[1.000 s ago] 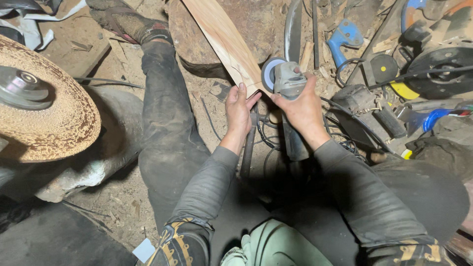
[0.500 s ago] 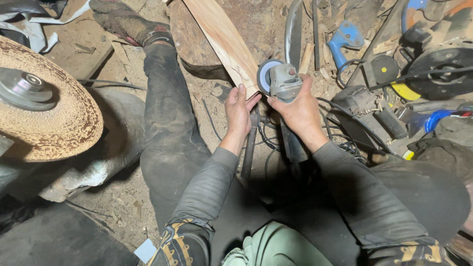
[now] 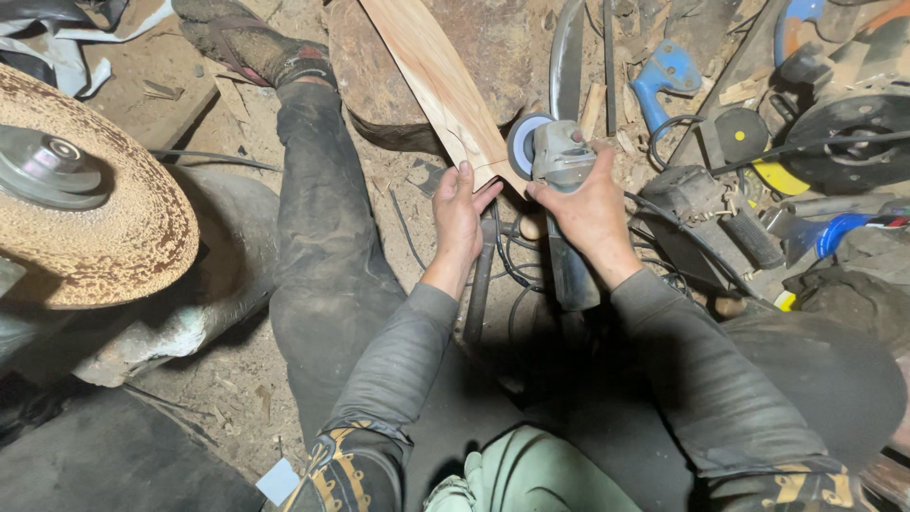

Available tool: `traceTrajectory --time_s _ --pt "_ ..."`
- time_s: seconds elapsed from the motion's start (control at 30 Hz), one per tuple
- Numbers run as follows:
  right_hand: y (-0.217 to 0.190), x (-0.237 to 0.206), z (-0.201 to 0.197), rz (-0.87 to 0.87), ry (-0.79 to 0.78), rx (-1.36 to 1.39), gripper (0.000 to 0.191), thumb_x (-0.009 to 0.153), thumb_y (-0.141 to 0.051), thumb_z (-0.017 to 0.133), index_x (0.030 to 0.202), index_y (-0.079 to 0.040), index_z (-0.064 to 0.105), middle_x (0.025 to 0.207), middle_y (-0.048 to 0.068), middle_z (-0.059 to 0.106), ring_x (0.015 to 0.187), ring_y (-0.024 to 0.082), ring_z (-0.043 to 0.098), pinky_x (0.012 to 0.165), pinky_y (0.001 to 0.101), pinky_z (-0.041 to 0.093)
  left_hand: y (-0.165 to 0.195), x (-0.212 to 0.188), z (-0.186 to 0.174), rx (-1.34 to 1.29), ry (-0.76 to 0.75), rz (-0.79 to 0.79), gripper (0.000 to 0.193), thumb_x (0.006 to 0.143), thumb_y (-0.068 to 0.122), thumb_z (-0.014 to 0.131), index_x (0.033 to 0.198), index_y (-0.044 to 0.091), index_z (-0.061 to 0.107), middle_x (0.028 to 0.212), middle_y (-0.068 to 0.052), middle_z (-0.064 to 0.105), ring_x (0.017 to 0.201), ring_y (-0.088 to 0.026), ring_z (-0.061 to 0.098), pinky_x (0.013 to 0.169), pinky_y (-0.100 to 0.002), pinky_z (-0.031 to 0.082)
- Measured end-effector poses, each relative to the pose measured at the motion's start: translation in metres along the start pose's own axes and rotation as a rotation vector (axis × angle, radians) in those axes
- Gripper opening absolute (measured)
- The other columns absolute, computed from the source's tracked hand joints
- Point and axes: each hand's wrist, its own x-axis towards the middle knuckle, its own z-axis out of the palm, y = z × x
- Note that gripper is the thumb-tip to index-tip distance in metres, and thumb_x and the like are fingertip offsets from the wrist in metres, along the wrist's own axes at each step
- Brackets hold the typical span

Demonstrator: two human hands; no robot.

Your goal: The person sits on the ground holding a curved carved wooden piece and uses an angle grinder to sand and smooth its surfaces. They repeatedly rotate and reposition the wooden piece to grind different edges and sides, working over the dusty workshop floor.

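Wood strip (image 3: 431,81), a long pale plank with a curved outline, lies slanted over a dark stump (image 3: 379,57) on the dirt floor, its near end coming down between the person's two hands. Left hand (image 3: 458,216) is flat with the fingers held together, pressed along the strip's near edge to steady it. Right hand (image 3: 590,210) is wrapped closed around the grey body of an angle grinder (image 3: 559,161), whose blue-rimmed disc (image 3: 523,144) sits right against the strip's right edge near its lower end. Whether the disc is turning cannot be told. Judging by how things lie, the strip already has its tapered, curved shape and a smooth, clean face, and a pencil-like line shows near the lower end; the work seems to be at the stage of trimming or smoothing that end, with the rest of the edge looking largely shaped. A big sanding wheel (image 3: 85,218) stands at the left, and other power tools (image 3: 844,142) and cables (image 3: 682,237) lie crowded at the right.
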Motion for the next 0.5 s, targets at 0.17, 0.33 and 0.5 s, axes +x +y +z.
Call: traceTrajectory --time_s 0.17,0.33,0.5 --pt "-0.005 -0.007 0.007 -0.025 -0.002 -0.006 0.092 0.076 -0.037 0.089 0.142 -0.001 0.035 0.115 0.028 0.071 0.107 0.041 0.072 0.092 0.0441 0.055 -0.004 0.001 -0.003 -0.01 -0.02 0.021 0.038 0.108 0.03 0.052 0.121 -0.005 0.058 0.117 -0.018 0.067 0.105 -0.027 0.069 0.095 -0.045 0.061" --pt "-0.012 -0.009 0.014 -0.117 -0.001 -0.017 0.091 0.076 -0.037 0.089 0.141 -0.002 0.036 0.114 0.028 0.071 0.105 0.042 0.073 0.089 0.0453 0.057 -0.005 0.002 -0.004 -0.024 -0.014 0.013 0.038 0.108 0.03 0.052 0.12 -0.006 0.058 0.116 -0.018 0.067 0.104 -0.027 0.069 0.094 -0.045 0.061" --pt "-0.013 -0.01 0.011 -0.121 0.017 -0.032 0.09 0.078 -0.037 0.089 0.142 -0.003 0.036 0.112 0.029 0.071 0.104 0.043 0.072 0.088 0.0458 0.057 -0.002 0.0 -0.002 -0.026 -0.017 0.012 0.038 0.107 0.03 0.053 0.12 -0.006 0.058 0.116 -0.018 0.066 0.104 -0.029 0.07 0.095 -0.046 0.061"
